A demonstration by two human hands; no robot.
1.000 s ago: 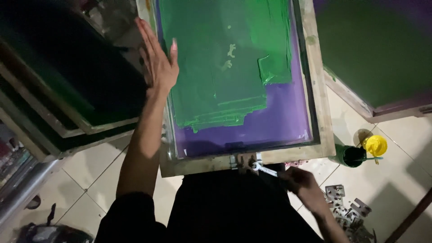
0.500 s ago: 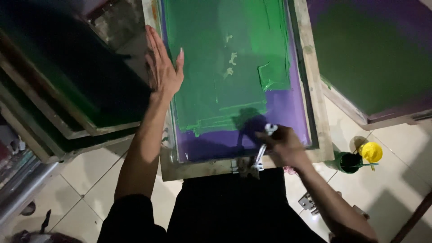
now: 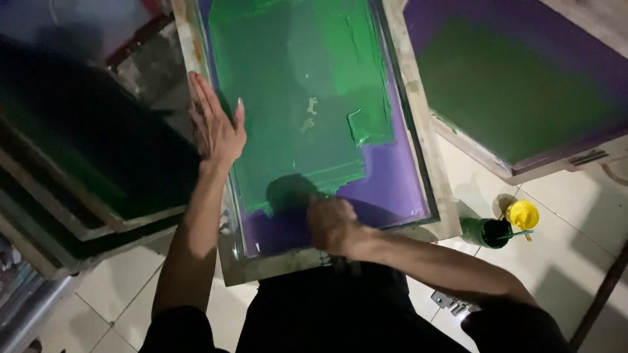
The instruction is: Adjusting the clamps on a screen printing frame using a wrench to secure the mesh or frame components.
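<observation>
Head view: a wooden-framed printing screen (image 3: 418, 140) lies flat in front of the person, its purple mesh (image 3: 392, 189) covered over most of its upper part by a sheet of green ink (image 3: 294, 85). The left hand (image 3: 216, 127) lies open and flat, fingers spread, on the left rail of the frame and partly over the mesh edge; pressed down like this it looks placed to steady the screen against sliding. The right hand (image 3: 333, 225) is curled into a narrow fist low on the mesh, where green ink gives way to bare purple. It seems to grip something small, but the blur and the shadow hide it, so I cannot tell what it holds, nor whether it holds anything.

A second screen (image 3: 523, 91) with a dark green patch lies to the right, its corner close to the first. More frames (image 3: 85, 170) are stacked at the left, dark and hard to read. On the tiled floor (image 3: 575, 261) to the right of the screen stands a small green bottle (image 3: 484, 232) with a yellow cap (image 3: 523, 214) just beside it, within reach of the right arm. Small metal pieces (image 3: 448, 302) lie on the floor below the right forearm.
</observation>
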